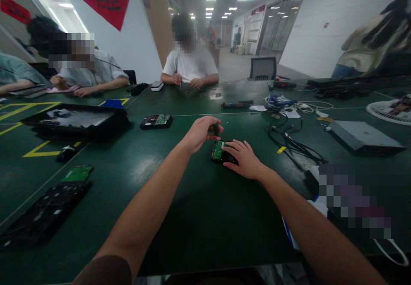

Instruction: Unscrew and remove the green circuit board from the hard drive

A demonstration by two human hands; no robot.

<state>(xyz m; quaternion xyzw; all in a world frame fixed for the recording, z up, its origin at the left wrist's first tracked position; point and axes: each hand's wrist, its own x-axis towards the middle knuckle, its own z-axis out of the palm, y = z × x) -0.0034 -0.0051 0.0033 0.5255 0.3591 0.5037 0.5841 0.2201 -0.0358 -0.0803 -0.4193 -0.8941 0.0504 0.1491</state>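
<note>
A hard drive (218,151) with a green circuit board facing up lies on the dark green table in front of me. My right hand (243,158) rests over its right side with fingers spread, steadying it against the table. Just above its far left edge, my left hand (204,134) is closed around a short dark screwdriver (215,129), pointing down toward the board. The fingers cover most of that tool, and its tip is hard to make out. A second hard drive (156,121), also board side up, sits farther left, apart from both hands.
A black tray (75,124) stands at left, with a dark electronic part (46,212) nearer me. Cables (293,143), a grey metal box (366,135) and a white round grille (390,110) lie at right. Across the table a person (190,64) works with both hands.
</note>
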